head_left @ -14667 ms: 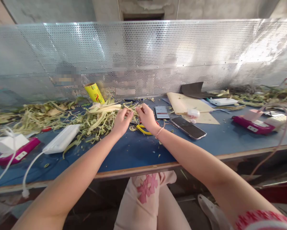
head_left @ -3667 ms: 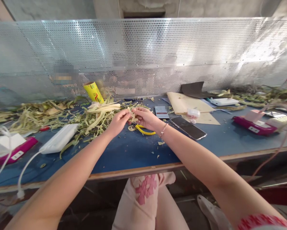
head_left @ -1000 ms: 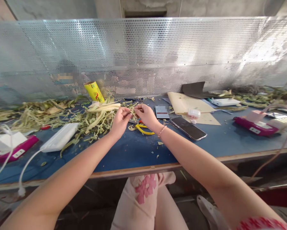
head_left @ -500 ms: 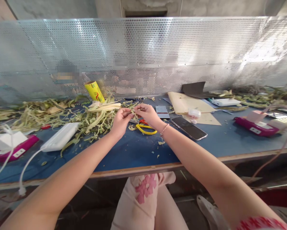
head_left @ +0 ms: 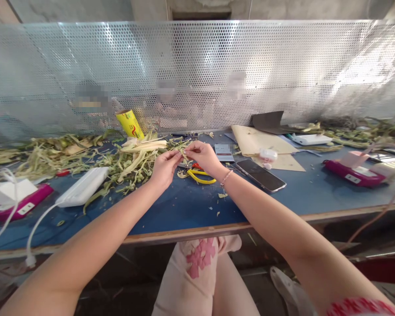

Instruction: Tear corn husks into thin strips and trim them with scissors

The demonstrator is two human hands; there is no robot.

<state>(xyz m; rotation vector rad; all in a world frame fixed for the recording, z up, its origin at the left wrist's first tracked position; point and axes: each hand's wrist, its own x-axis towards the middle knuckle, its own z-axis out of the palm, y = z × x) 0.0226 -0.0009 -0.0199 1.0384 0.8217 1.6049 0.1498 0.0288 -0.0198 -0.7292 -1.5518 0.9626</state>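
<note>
My left hand (head_left: 165,167) and my right hand (head_left: 204,157) meet over the blue table, fingers pinched together. Between the fingertips is a small pale green plant piece (head_left: 184,152), mostly covered by the fingers. A heap of dried, pale green plant strips (head_left: 134,164) lies just left of my left hand, with broader pale husk-like pieces on top. Below my right hand rests a hand tool with yellow handles (head_left: 202,177) and some red; its working end is partly hidden, so its exact kind is unclear.
A phone (head_left: 261,175), a small card box (head_left: 224,152) and brown paper (head_left: 253,140) lie to the right. Yellow tube (head_left: 130,124) stands tilted at the perforated metal screen (head_left: 197,57). A white power bank-like block (head_left: 83,187) and magenta power strips (head_left: 353,172) flank the workspace.
My left hand has shifted slightly left and its fingers have turned a little. My right hand stays nearly in place, still pinching at the plant piece.
</note>
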